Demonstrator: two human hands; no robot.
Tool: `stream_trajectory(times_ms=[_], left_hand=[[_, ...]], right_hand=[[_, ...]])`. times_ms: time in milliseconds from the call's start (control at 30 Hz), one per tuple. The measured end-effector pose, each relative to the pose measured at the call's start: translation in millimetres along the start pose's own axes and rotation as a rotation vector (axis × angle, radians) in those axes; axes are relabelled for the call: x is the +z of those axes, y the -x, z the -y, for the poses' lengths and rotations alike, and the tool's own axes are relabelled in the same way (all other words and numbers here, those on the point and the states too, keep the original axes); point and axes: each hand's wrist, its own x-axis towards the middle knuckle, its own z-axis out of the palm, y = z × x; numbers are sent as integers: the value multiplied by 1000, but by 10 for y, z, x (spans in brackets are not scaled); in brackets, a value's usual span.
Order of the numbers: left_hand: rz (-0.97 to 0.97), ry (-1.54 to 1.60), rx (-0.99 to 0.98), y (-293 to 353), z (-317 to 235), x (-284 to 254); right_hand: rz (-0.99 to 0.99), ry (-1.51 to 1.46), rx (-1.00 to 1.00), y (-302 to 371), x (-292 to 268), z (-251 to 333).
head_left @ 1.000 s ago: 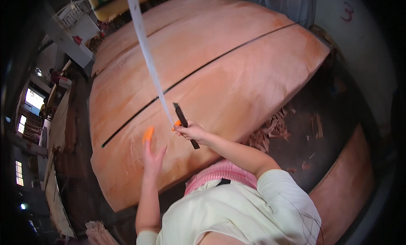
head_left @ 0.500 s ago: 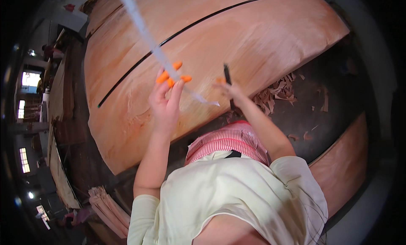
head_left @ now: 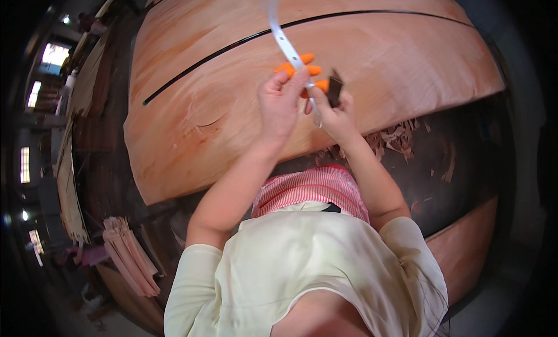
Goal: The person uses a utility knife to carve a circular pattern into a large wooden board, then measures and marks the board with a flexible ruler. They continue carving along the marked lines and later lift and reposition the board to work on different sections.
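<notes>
Brownish scraps (head_left: 400, 140) on dark floor (head_left: 433, 183)

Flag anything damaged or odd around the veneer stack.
Ragged scraps litter the floor beside the veneer stack. The top sheet has a rough left patch with a dark curved mark, possibly a split, unlike its smoother right side.

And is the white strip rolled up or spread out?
Spread out where visible: the strip runs from the picture's top edge down to the left hand.
</notes>
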Motion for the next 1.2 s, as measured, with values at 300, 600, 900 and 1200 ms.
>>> stream_trajectory(times_ms=[300, 600, 900, 1200], left_hand=[[-269, 120, 64, -196, 8, -213], [333, -414, -346, -132, 233, -1508], [-27, -31, -371, 269, 367, -2460], [269, -1286, 11, -226, 1101, -3678]], right_hand=[[-292, 107, -3, 154, 126, -335], [123, 413, 181, 121, 570, -750], [135, 505, 509, 175, 1431, -1226], [126, 253, 828, -80, 1660, -1459]])
